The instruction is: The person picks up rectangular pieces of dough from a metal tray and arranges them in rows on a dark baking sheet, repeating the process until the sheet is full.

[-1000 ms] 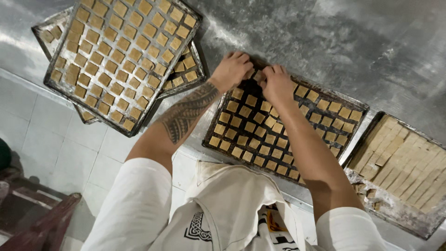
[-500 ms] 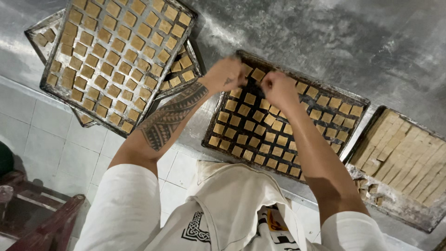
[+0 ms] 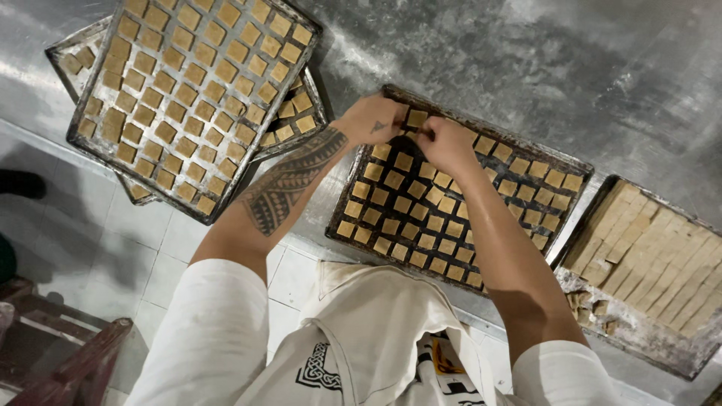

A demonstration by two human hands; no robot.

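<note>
Here the left hand (image 3: 374, 120) and the right hand (image 3: 445, 144) meet over the far edge of the middle baking tray (image 3: 573, 161), fingers pinched together on a small tan dough square (image 3: 416, 118). Rows of like squares fill that tray. Stacked full trays (image 3: 75, 139) lie to the left, a tray of uncut dough (image 3: 639, 252) to the right.

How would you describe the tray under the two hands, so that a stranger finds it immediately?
On the grey metal table lie several baking trays. Take the middle tray, a dark one directly in front of the person, where the left hand and right hand meet. Unlike the stacked trays and the uncut slab tray, it is single and partly filled.
</note>
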